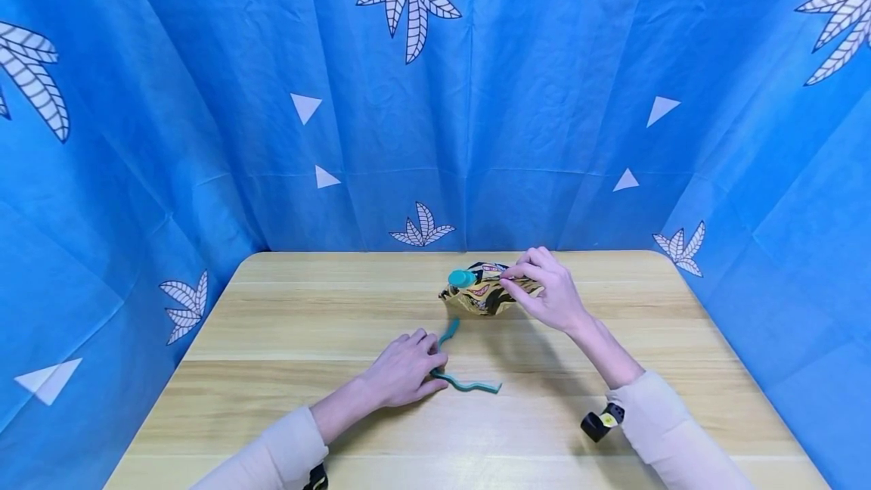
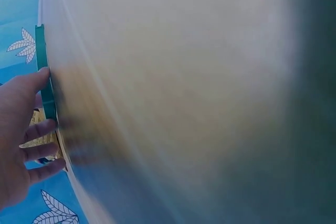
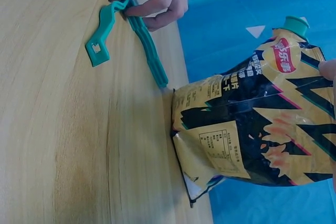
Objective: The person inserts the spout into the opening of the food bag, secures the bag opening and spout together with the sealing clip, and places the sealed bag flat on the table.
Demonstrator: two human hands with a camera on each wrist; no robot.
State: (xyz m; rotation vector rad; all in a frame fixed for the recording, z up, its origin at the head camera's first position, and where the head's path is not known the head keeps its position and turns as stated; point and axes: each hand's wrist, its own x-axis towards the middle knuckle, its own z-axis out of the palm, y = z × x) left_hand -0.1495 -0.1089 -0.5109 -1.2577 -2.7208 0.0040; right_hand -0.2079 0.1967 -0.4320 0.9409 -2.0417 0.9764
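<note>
The right hand [image 1: 550, 293] is pinching the top edge of the gold-and-black chip bag [image 3: 252, 119], thumb and fingertips closing on the film, at the end away from the round green cap [image 3: 295, 25]. The bag is standing with its base on the surface [image 1: 286, 339], near the far edge. Its wrinkled walls are bulging, so it is probably behaving as something light, soft and a little slippery, with crisp contents that a squeeze across the belly could be crushing. The flat film along the top is offering the safest hold, while the capped corner is looking stiffer.

Nearer the person, the left hand [image 1: 404, 370] is gripping the green bag clip [image 3: 147, 48] near its bend, between thumb and forefinger. The clip's two wavy arms are lying spread apart, pointing towards the right. It is looking like light, springy plastic, likely steadiest when held close to the bend.
</note>
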